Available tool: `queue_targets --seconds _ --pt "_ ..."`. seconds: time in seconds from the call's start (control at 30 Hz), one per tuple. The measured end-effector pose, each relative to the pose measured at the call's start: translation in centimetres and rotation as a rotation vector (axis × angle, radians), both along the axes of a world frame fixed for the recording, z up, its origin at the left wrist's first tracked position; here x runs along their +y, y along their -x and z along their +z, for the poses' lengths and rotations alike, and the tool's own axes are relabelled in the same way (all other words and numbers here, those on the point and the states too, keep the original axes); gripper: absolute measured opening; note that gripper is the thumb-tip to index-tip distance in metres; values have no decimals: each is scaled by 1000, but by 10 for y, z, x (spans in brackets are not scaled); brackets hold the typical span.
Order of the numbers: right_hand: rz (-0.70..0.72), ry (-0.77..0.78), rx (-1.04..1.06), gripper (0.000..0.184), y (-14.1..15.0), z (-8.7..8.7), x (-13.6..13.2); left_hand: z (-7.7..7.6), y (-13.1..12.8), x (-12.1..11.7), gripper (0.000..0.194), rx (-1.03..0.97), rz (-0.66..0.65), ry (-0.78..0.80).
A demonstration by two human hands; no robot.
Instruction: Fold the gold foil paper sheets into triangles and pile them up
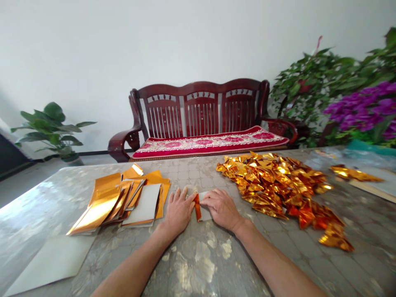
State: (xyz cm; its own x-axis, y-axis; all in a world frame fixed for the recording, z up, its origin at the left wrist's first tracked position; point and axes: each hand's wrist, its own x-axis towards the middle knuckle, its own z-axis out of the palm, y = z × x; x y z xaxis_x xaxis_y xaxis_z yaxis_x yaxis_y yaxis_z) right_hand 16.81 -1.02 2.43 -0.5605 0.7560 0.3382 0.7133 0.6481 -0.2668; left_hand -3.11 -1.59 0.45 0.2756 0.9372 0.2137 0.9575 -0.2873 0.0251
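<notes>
My left hand [177,210] and my right hand [221,208] press down on a small foil sheet at the middle of the table. The sheet has a narrow orange-gold folded strip [197,207] showing between my hands, and its white back [204,207] shows under my right fingers. To the left of my left hand lies a loose stack of gold foil sheets [114,202] with white backing paper. Right of my right hand spreads a large heap of folded gold foil pieces [275,185], which neither hand touches.
The table [198,264] has a glossy, transparent cover. A white sheet [52,260] lies at its front left, and more gold foil pieces [354,173] lie at the right. Beyond stand a dark wooden bench [201,107] with a red cushion, leafy plants, and purple flowers.
</notes>
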Motion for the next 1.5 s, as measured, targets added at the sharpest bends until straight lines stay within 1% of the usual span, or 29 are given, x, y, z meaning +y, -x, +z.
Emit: queue_targets --seconds 0.13,0.2,0.23,0.27,0.33,0.37,0.4,0.43,0.47,0.53,0.6,0.67,0.73,0.8,0.9,0.93,0.97,1.0,1.03,1.1,1.17,1.3,1.4,1.43,1.47,1.5 --pt "35 -8 -57 31 0 1 -1 0 1 2 41 -72 -5 -23" --pt "44 -22 -100 29 2 3 -2 3 2 0 41 -168 -9 -96" --pt "33 -31 -124 29 3 4 -3 4 3 -2 41 -232 -35 -143" --pt "6 -39 -149 28 4 5 -4 6 4 -6 41 -298 -84 -189" --pt "-82 -56 -197 23 7 7 -5 9 4 -16 44 -407 -276 -218" --pt "-130 -62 -216 21 8 7 -6 9 2 -22 43 -427 -383 -197" --pt "-170 -64 -229 18 9 8 -6 10 -1 -27 41 -425 -462 -157" --pt "-201 -61 -237 16 9 8 -7 10 -4 -32 40 -413 -507 -116" --pt "-224 -50 -239 15 10 8 -7 9 -8 -35 40 -396 -523 -83" --pt "-260 3 -229 17 10 8 -7 9 -15 -37 37 -360 -479 -51" --pt "-294 80 -207 23 10 7 -7 10 -21 -35 33 -311 -394 -36" --pt "-315 139 -182 29 10 6 -6 11 -24 -32 27 -234 -324 -19" --pt "-313 163 -161 33 8 5 -4 13 -25 -29 19 -160 -291 -4" --pt "-272 160 -146 34 3 7 -1 14 -25 -29 14 -122 -280 -3" --pt "-141 143 -138 29 -13 12 5 17 -24 -30 23 -110 -279 -4" --pt "-86 166 -140 32 -19 15 7 18 -23 -30 26 -110 -284 1" --pt "-33 198 -141 41 -25 17 9 20 -22 -30 28 -114 -289 7" --pt "3 226 -133 49 -31 18 11 21 -22 -30 30 -119 -293 12" --pt "21 237 -126 52 -35 19 12 23 -21 -30 31 -124 -294 16" --pt "40 233 -115 48 -39 19 13 25 -20 -29 32 -133 -292 18" --pt "35 195 -101 37 -37 16 13 26 -20 -29 31 -138 -289 16" --pt "5 112 -75 18 -29 10 11 21 -20 -27 25 -154 -285 3" --pt "3 109 -46 18 -29 7 12 16 -19 -23 13 -145 -260 1" --pt "10 128 -37 20 -31 6 13 14 -18 -22 14 -137 -249 0" --pt "20 155 -29 26 -33 6 14 13 -17 -20 18 -131 -241 -1" --pt "31 187 -19 36 -36 5 16 13 -16 -19 22 -128 -237 -3"
